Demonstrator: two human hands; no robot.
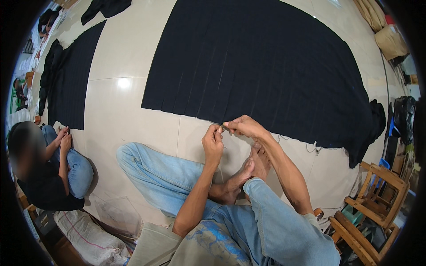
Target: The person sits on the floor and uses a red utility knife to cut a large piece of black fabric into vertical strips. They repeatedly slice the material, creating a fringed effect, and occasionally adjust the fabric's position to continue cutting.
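Note:
A large black cloth [262, 66] lies spread over the tiled floor in front of me. Its near edge comes up to my fingers. My left hand [213, 141] is closed in a pinch at that edge, thumb and fingertips together. Right beside it, my right hand [243, 126] pinches the same edge, its fingertips nearly touching the left ones. A thin dark strand shows just below the left fingers; whether it is thread or a needle I cannot tell. Loose threads [284, 138] hang along the cloth's near edge to the right.
At the left another person [49, 164] sits on the floor by a second black cloth [73, 80]. A white sack [88, 237] lies at the lower left. Wooden stools [377, 195] stand at the lower right. Brown paper parcels [390, 42] sit at the far right.

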